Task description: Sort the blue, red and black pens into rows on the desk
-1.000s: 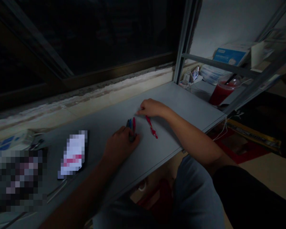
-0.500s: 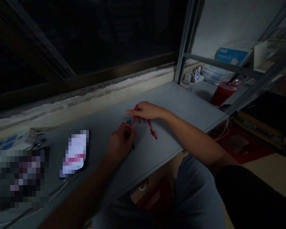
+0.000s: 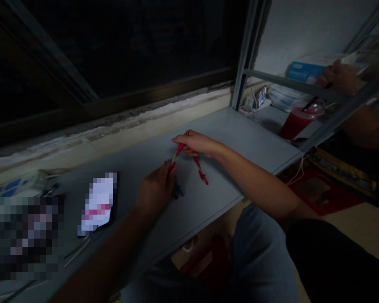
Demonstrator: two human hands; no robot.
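A slim red pen (image 3: 180,148) with a partly clear barrel slants between my hands above the desk. My right hand (image 3: 196,142) pinches its upper end between thumb and fingers. At the lower end, the fingers of my left hand (image 3: 158,183) are closed around the tip; what exactly they pinch is partly hidden. A second red, clear-barrelled pen (image 3: 202,171) extends from beneath my right hand toward me; whether that hand also grips it I cannot tell. Dark blue pen-like pieces (image 3: 178,188) lie on the desk, partly covered by my left hand.
On the grey desk (image 3: 221,126), a phone (image 3: 97,204) with a lit, blurred screen lies left, beside another blurred device (image 3: 28,237) and cables. Past the metal frame (image 3: 297,86) at right stand a red drink cup (image 3: 300,120) and a blue-white box (image 3: 305,72). Another person's hand (image 3: 339,78) is there.
My left hand has shifted slightly left and toward me, and the pen between my hands leans more. Another person's hand has come into view at the upper right.
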